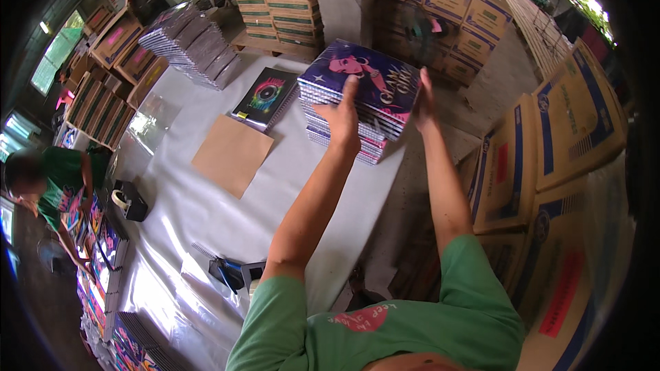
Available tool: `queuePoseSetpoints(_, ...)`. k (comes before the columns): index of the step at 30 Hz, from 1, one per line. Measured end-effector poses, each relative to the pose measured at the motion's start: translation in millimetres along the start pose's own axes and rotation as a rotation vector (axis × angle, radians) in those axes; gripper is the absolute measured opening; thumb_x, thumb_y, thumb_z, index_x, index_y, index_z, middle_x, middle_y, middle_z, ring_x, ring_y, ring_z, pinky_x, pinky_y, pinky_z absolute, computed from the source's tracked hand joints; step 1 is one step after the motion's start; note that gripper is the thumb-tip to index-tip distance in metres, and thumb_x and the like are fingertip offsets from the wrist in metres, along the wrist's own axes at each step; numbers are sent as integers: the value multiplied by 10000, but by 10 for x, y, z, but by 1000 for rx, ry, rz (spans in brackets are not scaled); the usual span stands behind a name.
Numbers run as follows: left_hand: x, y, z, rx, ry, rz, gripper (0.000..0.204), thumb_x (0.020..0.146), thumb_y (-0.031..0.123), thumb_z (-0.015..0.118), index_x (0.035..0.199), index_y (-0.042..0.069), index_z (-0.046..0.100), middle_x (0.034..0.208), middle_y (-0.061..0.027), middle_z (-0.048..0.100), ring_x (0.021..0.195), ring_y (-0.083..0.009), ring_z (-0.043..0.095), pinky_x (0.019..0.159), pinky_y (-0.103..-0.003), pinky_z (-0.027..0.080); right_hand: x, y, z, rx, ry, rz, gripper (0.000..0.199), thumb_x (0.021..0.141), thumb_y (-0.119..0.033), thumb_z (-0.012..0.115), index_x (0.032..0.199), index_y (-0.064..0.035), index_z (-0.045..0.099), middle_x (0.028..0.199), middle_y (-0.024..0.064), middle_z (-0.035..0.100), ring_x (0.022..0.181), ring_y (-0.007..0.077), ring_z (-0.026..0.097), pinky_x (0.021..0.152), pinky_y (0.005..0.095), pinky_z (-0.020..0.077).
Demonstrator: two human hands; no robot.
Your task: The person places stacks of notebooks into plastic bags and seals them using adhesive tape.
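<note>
A stack of spiral notebooks (pixel 361 82) with dark purple covers and a pink figure stands at the far right edge of the white-covered table (pixel 302 199). My left hand (pixel 340 118) grips its near left side, the thumb lying over the top cover. Against the right side presses my right hand (pixel 425 104), its fingers partly hidden behind the stack. The upper notebooks sit slightly askew over the lower ones. Just left of them lies a smaller pile of black notebooks (pixel 265 98) with a bright ring design. A brown cardboard sheet (pixel 232 154) is nearer me.
Wrapped notebook stacks (pixel 192 45) stand at the far left of the table. A tape dispenser (pixel 128 200) sits by the left edge, where a co-worker (pixel 58 178) handles colourful notebooks (pixel 103 254). Cartons (pixel 509 158) rise close on my right; a pillar (pixel 344 0) stands beyond.
</note>
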State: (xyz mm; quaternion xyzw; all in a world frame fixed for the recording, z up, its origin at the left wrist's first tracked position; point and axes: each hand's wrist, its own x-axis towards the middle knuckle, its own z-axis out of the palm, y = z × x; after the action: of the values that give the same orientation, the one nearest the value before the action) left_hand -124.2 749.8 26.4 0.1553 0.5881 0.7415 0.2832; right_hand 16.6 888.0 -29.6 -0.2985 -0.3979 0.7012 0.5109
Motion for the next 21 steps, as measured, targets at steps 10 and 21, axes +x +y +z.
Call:
queuePoseSetpoints(10, 958, -212, -305, -185, 273, 284, 726, 901, 605, 412, 997, -83, 622, 912, -200, 646, 864, -237, 567, 835, -327, 417, 294, 290, 278, 329, -95, -66, 507, 941, -520, 409, 1042, -49, 566, 966, 19, 585, 879, 124, 554, 814, 285, 456)
queuePoseSetpoints(21, 994, 1, -1063, 465, 115, 469, 438, 971, 398, 328, 1109, 92, 610, 1124, -157, 596, 1087, -355, 492, 960, -466, 364, 77, 88, 539, 102, -183, -5, 435, 888, -412, 485, 1067, -26, 577, 1026, 83, 600, 924, 229, 588, 823, 361, 485)
